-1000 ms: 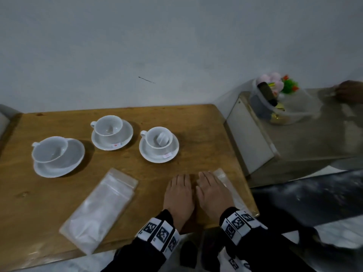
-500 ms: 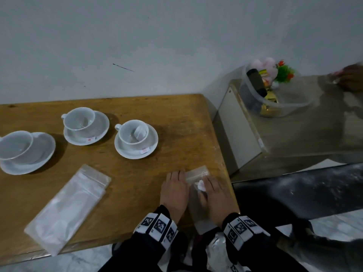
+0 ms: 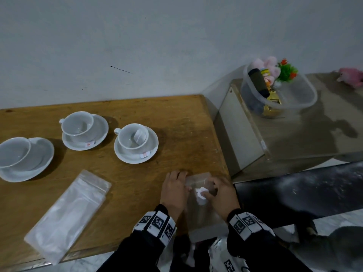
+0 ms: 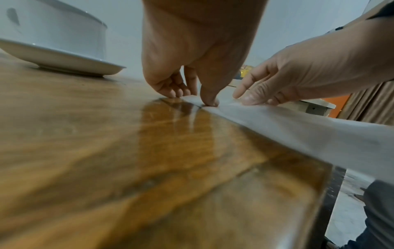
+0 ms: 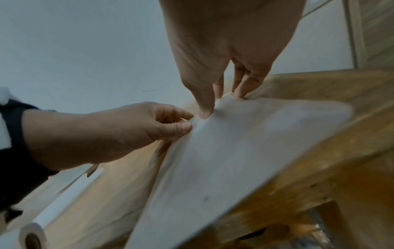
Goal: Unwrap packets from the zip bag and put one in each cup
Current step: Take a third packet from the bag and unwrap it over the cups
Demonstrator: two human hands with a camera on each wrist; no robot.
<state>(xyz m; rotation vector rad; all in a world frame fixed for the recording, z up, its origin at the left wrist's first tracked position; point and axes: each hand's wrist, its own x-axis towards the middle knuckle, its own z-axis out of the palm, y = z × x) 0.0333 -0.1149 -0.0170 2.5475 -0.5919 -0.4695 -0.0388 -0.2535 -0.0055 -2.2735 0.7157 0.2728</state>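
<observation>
Pinching the zip bag now — both hands curled, formerly flat.

Head camera looks down from above the brown wooden table. Both wrist cameras sit low at its near edge, facing across it; all three share the seemingly clear plastic bag.

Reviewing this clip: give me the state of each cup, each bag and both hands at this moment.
Left cup: upright on saucer, looks empty.
Middle cup: upright on saucer, string visible inside.
Right cup: upright on saucer, tea bag inside.
Large zip bag: flat on table, untouched.
Small clear bag: at table edge, held by both hands.
Left hand: pinching bag's left edge.
Right hand: gripping bag's right side.
</observation>
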